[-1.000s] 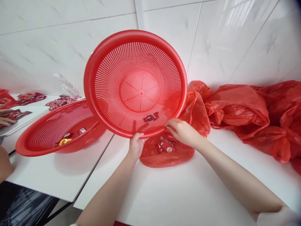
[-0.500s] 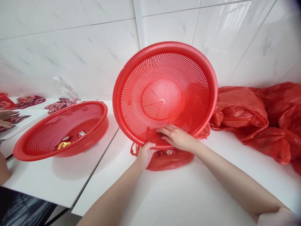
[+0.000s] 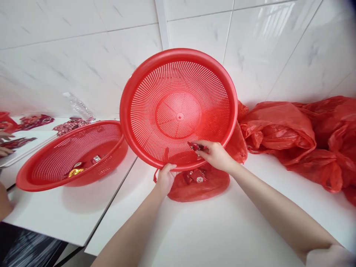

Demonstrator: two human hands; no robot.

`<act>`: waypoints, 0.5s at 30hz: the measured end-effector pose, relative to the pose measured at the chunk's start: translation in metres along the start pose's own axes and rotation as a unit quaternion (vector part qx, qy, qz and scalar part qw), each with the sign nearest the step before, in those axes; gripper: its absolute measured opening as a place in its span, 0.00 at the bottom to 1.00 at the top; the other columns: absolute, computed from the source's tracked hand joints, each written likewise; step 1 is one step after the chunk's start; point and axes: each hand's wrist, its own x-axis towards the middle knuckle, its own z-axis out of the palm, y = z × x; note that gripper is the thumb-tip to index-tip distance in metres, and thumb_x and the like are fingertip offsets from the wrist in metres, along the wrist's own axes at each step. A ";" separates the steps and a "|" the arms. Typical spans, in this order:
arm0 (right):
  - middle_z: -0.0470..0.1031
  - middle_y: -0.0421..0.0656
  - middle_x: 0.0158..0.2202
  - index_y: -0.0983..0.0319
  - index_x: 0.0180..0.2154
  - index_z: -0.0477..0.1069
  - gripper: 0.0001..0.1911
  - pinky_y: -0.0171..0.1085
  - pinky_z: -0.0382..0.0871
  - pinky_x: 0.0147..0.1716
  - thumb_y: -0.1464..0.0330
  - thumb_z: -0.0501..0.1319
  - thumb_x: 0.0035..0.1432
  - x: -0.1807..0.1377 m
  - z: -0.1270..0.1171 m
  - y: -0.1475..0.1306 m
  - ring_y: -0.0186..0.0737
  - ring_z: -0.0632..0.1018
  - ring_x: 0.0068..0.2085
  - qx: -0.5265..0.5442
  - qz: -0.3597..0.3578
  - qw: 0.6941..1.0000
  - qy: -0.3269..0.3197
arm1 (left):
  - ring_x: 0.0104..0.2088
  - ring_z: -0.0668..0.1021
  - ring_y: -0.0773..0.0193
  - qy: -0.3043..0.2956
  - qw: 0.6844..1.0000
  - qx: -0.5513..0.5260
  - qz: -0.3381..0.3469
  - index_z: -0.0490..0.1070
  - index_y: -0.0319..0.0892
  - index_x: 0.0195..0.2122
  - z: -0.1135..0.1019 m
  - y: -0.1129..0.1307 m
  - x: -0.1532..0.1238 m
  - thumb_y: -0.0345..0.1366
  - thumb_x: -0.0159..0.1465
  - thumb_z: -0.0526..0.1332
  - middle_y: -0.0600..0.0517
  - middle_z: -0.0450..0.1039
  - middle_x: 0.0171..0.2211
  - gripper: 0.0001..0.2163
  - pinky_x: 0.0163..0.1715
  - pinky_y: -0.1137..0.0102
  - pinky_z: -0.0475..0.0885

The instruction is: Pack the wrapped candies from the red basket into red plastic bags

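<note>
A round red plastic colander basket (image 3: 179, 115) is tilted up on its side, its inside facing me. My left hand (image 3: 166, 178) grips its lower rim, thumb over the edge. Just inside that rim, my right hand (image 3: 215, 154) is closed on a small dark red wrapped packet (image 3: 198, 147), partly covered by the fingers. Below the basket lies an open red plastic bag (image 3: 198, 193). Several red wrapped packets (image 3: 198, 175) show in its mouth, one with a round white mark. What the packets contain cannot be made out.
A second red colander basket (image 3: 116, 163) on the left holds a few packets, one gold. Several red plastic bags (image 3: 283, 126) lie on the right. A clear bottle (image 3: 79, 106) leans by the wall. Another person's hand (image 3: 5, 151) shows at far left, beside a white tray (image 3: 41, 142).
The tilted basket has moved left with my left hand. My right hand has drawn right and slightly up from the basket's lower side, and the packet in it now shows. More of the bag's packets are visible.
</note>
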 end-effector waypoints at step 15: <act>0.76 0.45 0.46 0.61 0.47 0.70 0.16 0.43 0.74 0.48 0.73 0.61 0.55 0.002 -0.007 -0.017 0.39 0.79 0.44 0.374 0.196 0.903 -0.072 | 0.50 0.77 0.46 0.011 0.999 -0.028 0.034 0.74 0.37 0.41 -0.015 0.028 0.013 0.33 0.52 0.58 0.43 0.79 0.40 0.15 0.49 0.52 0.72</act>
